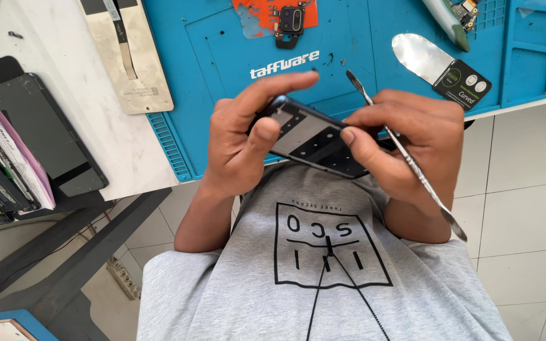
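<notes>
Here, left hand and right hand both gripping dark phone, right also pinching metal spudger, blue mat beyond.

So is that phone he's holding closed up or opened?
Opened: the phone, held by both hands, shows bare inner frame with black patches, no cover.

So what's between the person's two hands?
A dark phone panel spans the gap between left hand and right hand; the head view shows it.
</notes>
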